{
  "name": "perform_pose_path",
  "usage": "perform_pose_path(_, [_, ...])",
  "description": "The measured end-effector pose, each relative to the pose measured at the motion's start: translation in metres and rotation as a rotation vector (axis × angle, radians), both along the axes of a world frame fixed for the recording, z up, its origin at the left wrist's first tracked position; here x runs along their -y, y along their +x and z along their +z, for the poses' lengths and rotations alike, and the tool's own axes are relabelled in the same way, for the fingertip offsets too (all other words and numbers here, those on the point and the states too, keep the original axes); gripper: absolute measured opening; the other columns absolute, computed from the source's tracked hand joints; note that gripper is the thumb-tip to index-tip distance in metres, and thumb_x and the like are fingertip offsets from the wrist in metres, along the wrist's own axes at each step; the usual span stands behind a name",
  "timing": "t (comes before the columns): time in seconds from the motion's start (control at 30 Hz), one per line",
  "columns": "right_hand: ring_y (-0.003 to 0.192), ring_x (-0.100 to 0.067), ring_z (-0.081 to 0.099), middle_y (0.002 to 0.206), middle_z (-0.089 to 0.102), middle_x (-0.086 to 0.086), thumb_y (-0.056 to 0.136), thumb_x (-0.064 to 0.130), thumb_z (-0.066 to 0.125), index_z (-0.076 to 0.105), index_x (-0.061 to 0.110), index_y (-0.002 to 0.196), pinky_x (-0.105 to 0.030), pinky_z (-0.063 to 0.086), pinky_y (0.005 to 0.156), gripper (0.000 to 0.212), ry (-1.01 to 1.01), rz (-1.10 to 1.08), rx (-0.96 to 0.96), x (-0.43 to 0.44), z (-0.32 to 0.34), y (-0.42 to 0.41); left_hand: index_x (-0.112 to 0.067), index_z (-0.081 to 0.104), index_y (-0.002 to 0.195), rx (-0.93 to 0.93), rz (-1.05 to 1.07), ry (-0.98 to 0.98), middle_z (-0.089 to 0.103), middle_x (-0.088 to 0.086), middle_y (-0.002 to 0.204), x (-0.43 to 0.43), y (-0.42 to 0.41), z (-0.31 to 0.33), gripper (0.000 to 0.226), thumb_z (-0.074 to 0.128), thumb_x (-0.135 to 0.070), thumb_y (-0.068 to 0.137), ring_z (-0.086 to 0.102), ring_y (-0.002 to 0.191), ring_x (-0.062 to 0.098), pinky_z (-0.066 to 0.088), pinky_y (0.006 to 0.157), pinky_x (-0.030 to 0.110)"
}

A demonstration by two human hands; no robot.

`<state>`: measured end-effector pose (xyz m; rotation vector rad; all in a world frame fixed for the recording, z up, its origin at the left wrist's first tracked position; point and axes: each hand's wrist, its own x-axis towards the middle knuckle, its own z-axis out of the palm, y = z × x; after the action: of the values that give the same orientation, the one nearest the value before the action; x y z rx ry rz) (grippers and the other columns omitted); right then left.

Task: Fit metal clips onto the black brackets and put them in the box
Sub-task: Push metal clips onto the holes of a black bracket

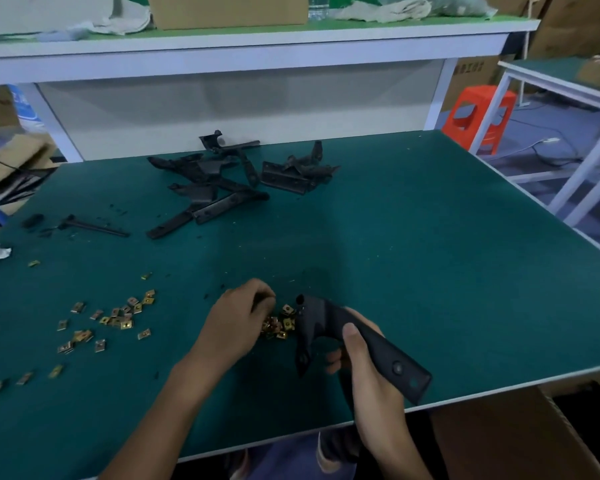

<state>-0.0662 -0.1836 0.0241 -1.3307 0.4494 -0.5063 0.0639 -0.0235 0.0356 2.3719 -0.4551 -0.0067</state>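
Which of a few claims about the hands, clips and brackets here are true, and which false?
1. The right hand grips a black bracket. True.
2. The left hand rests on the far bracket pile. False: its curled fingers are at a heap of metal clips beside the held bracket.
3. Loose clips lie scattered on the green mat. True.
4. The spare brackets sit inside a box. False: they lie piled on the mat.
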Motion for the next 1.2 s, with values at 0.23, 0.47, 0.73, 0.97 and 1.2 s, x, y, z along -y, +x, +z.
perform_pose_path(0.23, [0.063, -0.021, 0.068, 0.083, 0.075, -0.009, 0.098, 0.024, 0.066, 0.08, 0.022, 0.102, -0.029, 0.056, 0.056, 0.015, 0.213, -0.02, -0.022, 0.004, -0.005, 0.005, -0.039, 0.071, 0.097, -0.179, 0.104, -0.376, 0.072, -0.025, 0.095, -0.01, -0.019, 0.006, 0.021, 0.066, -0.019, 0.095, 0.066, 0.093, -0.006, 0.05, 0.082, 0.017])
perform_pose_path(0.47, [0.058, -0.018, 0.065, 0.08, 0.073, -0.011, 0.098, 0.019, 0.065, 0.078, 0.011, 0.094, -0.026, 0.055, 0.051, 0.016, 0.466, 0.032, -0.009, 0.003, 0.007, 0.014, -0.034, 0.069, 0.102, -0.21, 0.104, -0.509, 0.073, -0.012, 0.091, -0.005, -0.042, 0.013, 0.018, 0.065, -0.017, 0.097, 0.065, 0.081, -0.001, 0.049, 0.072, 0.013])
perform_pose_path(0.73, [0.056, -0.012, 0.061, 0.08, 0.071, -0.01, 0.087, 0.032, 0.066, 0.071, 0.008, 0.098, -0.024, 0.053, 0.051, 0.027, 0.503, 0.133, 0.054, 0.008, 0.001, 0.014, -0.012, 0.068, 0.102, -0.505, 0.082, -0.916, 0.074, 0.0, 0.086, 0.012, -0.077, 0.017, 0.01, 0.063, -0.005, 0.096, 0.068, 0.076, 0.013, 0.054, 0.068, 0.021])
perform_pose_path(0.97, [0.063, -0.015, 0.066, 0.089, 0.074, -0.015, 0.089, 0.035, 0.062, 0.069, 0.003, 0.107, -0.023, 0.055, 0.054, 0.038, 0.54, 0.168, 0.042, 0.011, 0.001, 0.015, -0.009, 0.069, 0.106, -0.595, 0.07, -1.009, 0.076, 0.007, 0.093, 0.02, -0.086, 0.019, 0.013, 0.06, -0.005, 0.097, 0.07, 0.081, 0.015, 0.056, 0.07, 0.023])
perform_pose_path(1.2, [0.067, -0.015, 0.067, 0.091, 0.074, -0.014, 0.089, 0.037, 0.063, 0.071, 0.004, 0.107, -0.024, 0.055, 0.056, 0.038, 0.544, 0.184, 0.038, 0.013, -0.002, 0.016, -0.017, 0.072, 0.096, -0.586, 0.105, -0.916, 0.068, 0.001, 0.078, 0.026, -0.09, 0.017, 0.015, 0.062, -0.005, 0.096, 0.061, 0.071, 0.012, 0.05, 0.06, 0.021])
